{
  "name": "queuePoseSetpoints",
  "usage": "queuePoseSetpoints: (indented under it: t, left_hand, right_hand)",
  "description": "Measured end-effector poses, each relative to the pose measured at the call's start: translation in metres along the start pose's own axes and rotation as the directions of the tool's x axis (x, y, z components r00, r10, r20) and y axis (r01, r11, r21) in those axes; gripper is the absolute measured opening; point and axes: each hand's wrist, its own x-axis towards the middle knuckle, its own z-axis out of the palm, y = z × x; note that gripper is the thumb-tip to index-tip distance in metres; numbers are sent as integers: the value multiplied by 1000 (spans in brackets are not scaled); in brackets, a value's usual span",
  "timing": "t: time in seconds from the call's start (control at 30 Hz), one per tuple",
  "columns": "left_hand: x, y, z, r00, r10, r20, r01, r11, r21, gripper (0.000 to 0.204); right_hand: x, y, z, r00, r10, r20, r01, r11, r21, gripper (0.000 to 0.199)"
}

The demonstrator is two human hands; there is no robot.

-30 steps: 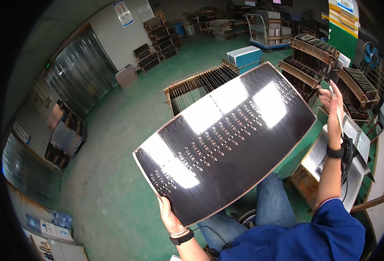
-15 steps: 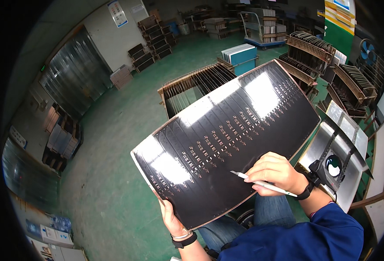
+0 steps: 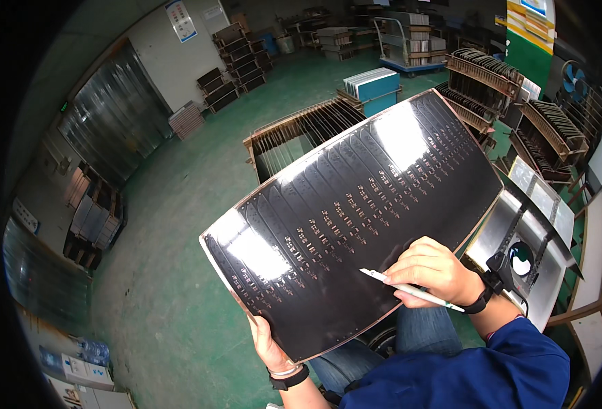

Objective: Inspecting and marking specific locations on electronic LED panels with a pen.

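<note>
A large glossy black circuit panel (image 3: 355, 279) with copper-coloured edges lies tilted above my lap. Rows of small copper pads cross it, and bright light reflects off its surface. At its lower left corner my left hand (image 3: 268, 344) grips the edge, thumb on top and the other fingers hidden underneath. My right hand (image 3: 427, 269) is closed around a slim white craft knife (image 3: 417, 293) held like a pen. The knife's pointed tip is over the panel's dark area below the pads; whether it touches the surface I cannot tell.
Beyond the panel stands a slotted rack (image 3: 301, 136) with a blue-sided stack of boards (image 3: 376, 90) behind it. At right are a metal-topped stand (image 3: 519, 252) and racks full of panels (image 3: 481, 78). A loaded trolley (image 3: 410, 48) stands far back on the green floor (image 3: 171, 225).
The panel has tilted slightly, so the light reflections on it have shifted and shrunk. Both hands keep nearly the same places, and the knife has hardly moved.
</note>
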Motion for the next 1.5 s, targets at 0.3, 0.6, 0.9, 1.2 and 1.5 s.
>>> queuePoseSetpoints:
  t: [0.3,0.6,0.9,1.2,1.5]
  left_hand:
    - [0,-1,0,999,19,26,-19,1000,6,54]
    - [-2,-3,-4,1000,7,-22,-7,1000,-8,51]
    - [-2,-3,2,1000,19,-15,-19,1000,-3,53]
    - [-1,-5,-7,997,14,-75,-14,1000,-1,52]
    - [3,-9,-19,991,68,-116,-60,996,69,51]
  right_hand:
    - [0,0,-3,1000,-4,-3,4,1000,29,23]
    - [-1,0,-3,1000,2,-1,-2,1000,24,24]
    - [-3,0,-2,1000,4,-26,-4,1000,22,23]
    - [-2,2,-1,1000,-5,-10,6,999,43,24]
    - [-10,24,-33,954,190,-232,-167,979,118,17]
